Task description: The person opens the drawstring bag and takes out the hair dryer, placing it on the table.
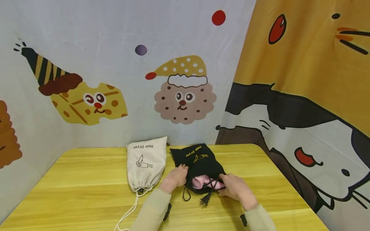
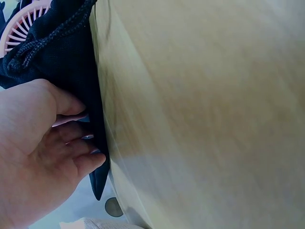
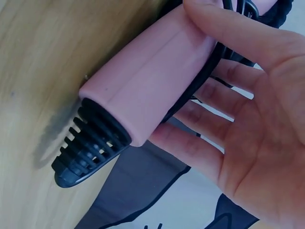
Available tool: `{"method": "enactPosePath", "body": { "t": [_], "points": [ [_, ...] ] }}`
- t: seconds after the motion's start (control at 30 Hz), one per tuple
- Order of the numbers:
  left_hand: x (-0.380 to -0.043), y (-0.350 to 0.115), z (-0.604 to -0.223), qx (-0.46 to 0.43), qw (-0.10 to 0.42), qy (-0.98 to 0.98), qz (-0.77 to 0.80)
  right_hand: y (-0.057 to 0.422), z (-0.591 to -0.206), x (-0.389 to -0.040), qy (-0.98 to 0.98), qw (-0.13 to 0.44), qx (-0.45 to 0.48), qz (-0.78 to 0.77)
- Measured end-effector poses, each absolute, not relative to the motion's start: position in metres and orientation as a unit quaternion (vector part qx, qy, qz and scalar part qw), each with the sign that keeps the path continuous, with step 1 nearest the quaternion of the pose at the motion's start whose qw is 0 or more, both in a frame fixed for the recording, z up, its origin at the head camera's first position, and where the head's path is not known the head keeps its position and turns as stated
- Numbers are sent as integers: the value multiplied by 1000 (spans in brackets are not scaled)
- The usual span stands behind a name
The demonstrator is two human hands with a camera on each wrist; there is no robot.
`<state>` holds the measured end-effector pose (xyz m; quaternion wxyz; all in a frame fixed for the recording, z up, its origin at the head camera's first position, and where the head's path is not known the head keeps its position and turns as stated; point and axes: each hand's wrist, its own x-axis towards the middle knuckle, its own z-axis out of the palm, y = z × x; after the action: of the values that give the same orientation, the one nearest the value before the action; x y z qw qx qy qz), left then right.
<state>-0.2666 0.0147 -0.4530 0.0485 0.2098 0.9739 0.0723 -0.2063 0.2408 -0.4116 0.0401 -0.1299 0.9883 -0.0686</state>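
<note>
A black drawstring bag point(image 1: 203, 165) with yellow "Hair Dryer" lettering lies on the table, its mouth facing me. In that mouth sits a pink hair dryer point(image 3: 147, 71), partly covered by the cloth. Its black cord is looped around it, and the plug point(image 1: 205, 199) hangs out in front. My left hand point(image 1: 177, 176) grips the bag's left side, thumb and fingers bent on the cloth. At the right of the mouth, my right hand point(image 1: 235, 186) holds the dryer's handle, thumb on the near face and fingers behind. A black slotted cord guard point(image 3: 90, 145) shows at the handle's end.
A beige drawstring bag point(image 1: 145, 171), also lettered "Hair Dryer", lies left of the black one, its white cord point(image 1: 131, 208) trailing toward me. Beneath both is a yellow wood-grain table point(image 1: 78, 189). Printed cloth curtains point(image 1: 110, 38) stand behind and at the right.
</note>
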Motion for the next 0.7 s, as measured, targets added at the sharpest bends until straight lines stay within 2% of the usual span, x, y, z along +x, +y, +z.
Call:
{"method": "enactPosePath", "body": {
  "t": [0.37, 0.7],
  "points": [
    [-271, 14, -457, 208, 49, 973, 81, 250, -416, -211, 976, 33, -202, -68],
    [-275, 13, -457, 207, 36, 975, 74, 258, -414, -212, 971, 34, -228, -62]
  ]
}}
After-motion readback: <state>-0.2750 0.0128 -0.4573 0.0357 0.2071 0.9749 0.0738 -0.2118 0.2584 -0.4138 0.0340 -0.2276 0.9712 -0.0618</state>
